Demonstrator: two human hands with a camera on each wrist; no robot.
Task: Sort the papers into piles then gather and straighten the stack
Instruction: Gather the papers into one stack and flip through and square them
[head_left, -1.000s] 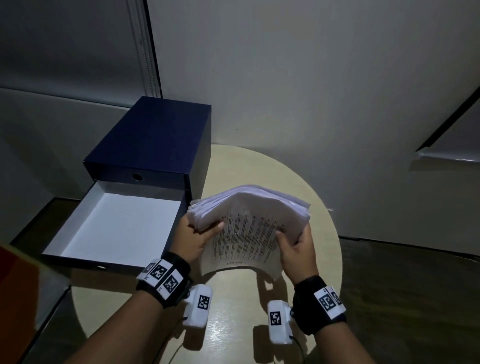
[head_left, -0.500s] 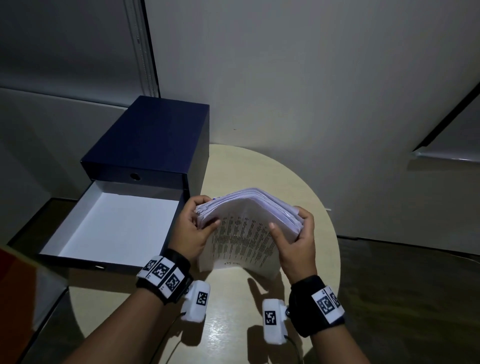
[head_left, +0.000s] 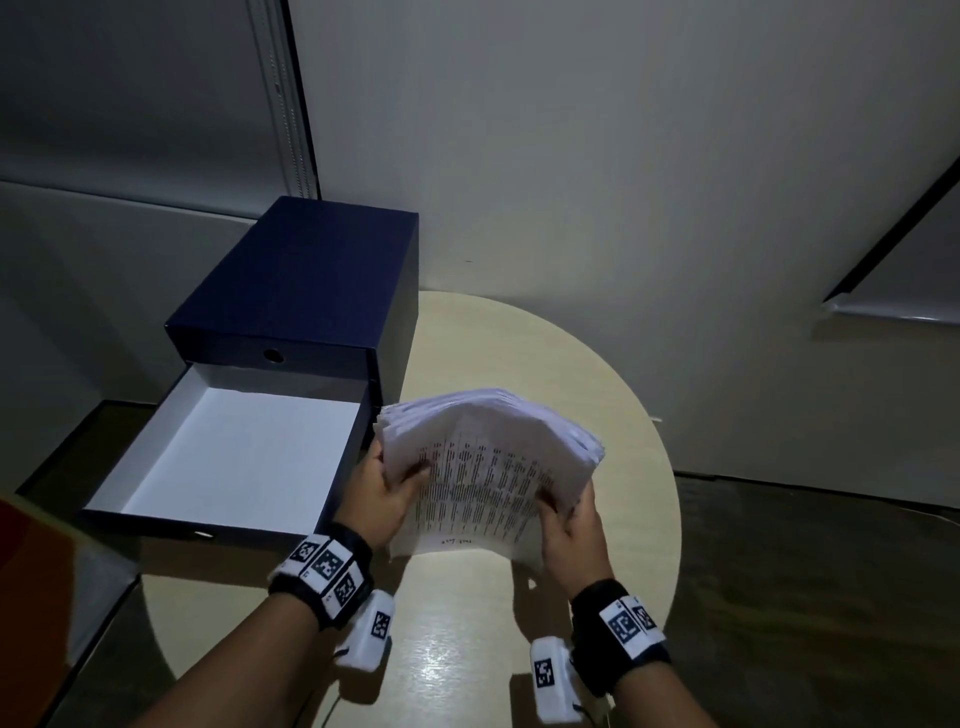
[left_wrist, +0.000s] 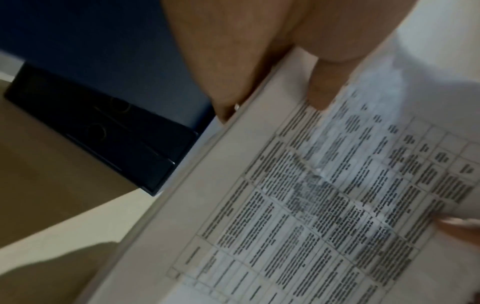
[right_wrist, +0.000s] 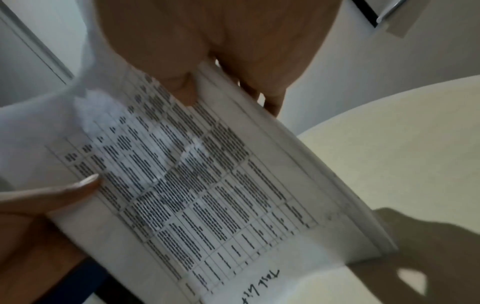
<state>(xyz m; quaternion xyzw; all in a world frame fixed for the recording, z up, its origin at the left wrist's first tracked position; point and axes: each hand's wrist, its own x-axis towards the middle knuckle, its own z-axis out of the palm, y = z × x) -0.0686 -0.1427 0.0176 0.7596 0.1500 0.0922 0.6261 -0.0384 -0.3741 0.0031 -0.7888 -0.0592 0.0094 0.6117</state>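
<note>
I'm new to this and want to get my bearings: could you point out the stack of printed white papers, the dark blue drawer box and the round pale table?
stack of printed white papers (head_left: 483, 467), head view, on the printed top sheet.
dark blue drawer box (head_left: 306, 270), head view, on its lid.
round pale table (head_left: 634, 509), head view, on bare tabletop right of the papers.
</note>
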